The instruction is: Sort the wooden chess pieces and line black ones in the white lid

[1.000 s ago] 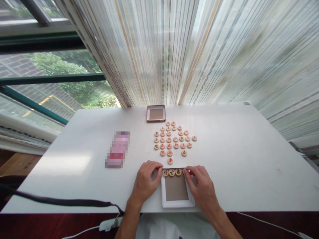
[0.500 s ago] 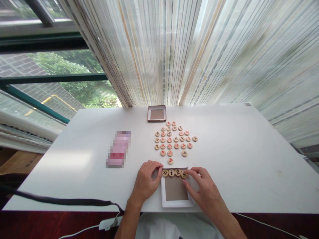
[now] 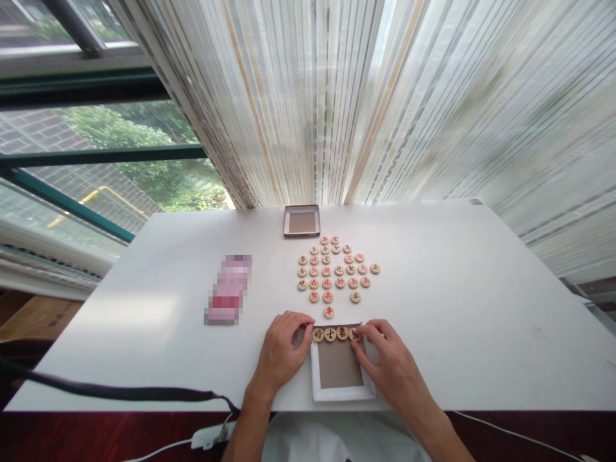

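Observation:
A shallow white box (image 3: 340,393) with a brown bottom lies near the table's front edge. Along its far wall sits a row of round wooden Chinese chess pieces with black characters, a middle one (image 3: 330,334) among them. My left hand (image 3: 282,346) is closed at the box's far left corner, thumb and fingertips gripping the edge. My right hand (image 3: 392,356) has thumb and index finger on the rightmost Chinese chess piece (image 3: 355,334), in the far right corner; the fingers partly cover it.
Several loose pieces with red or black characters, such as a red one (image 3: 328,312), lie face up beyond the box. A box lid (image 3: 301,235) rests farther back. Left of the pieces lies a blurred pink item (image 3: 228,289). A black strap (image 3: 144,389) crosses the front left.
The rightmost piece has moved slightly up into line with the row, pushed by my right hand. My left hand stays at the box corner.

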`<state>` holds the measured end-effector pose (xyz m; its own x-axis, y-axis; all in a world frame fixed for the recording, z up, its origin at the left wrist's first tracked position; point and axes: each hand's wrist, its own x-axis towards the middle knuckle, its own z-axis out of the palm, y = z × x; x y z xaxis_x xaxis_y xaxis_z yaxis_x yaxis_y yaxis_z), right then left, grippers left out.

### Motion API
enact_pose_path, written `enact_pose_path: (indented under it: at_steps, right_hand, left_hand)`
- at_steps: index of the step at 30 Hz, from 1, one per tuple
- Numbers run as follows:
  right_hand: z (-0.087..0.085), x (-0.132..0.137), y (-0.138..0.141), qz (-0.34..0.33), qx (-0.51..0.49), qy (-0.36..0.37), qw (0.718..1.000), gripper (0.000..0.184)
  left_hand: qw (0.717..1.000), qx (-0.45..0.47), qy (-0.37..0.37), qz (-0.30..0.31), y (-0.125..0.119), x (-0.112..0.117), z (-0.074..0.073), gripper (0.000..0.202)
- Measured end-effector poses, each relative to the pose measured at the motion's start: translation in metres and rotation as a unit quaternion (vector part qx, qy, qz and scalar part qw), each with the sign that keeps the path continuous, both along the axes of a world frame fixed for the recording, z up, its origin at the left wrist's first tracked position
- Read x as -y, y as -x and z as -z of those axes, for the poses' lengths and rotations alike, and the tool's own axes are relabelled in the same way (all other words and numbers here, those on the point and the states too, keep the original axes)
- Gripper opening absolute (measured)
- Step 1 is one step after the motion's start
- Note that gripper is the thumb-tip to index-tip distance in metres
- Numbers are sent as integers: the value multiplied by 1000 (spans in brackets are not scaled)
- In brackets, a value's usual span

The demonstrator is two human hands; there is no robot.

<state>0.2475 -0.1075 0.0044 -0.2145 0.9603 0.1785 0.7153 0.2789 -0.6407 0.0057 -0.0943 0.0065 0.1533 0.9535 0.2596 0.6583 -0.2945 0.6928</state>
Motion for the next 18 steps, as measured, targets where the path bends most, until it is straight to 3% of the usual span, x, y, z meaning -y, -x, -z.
enact_pose_path:
  at_steps: [5,15,18]
  right_hand:
    - [-2,0,2,5,22,28,999,2]
    - [-4,-1,5,6,68,10,998,21]
    - [-4,-1,4,5,69,20,997,18]
  left_hand:
    - [1000,1,2,-1,0,0,0,11]
    - [1000,2,13,-1,-3,3,-6,11]
    - [1000,-11,18,22,-8,5,-13,22]
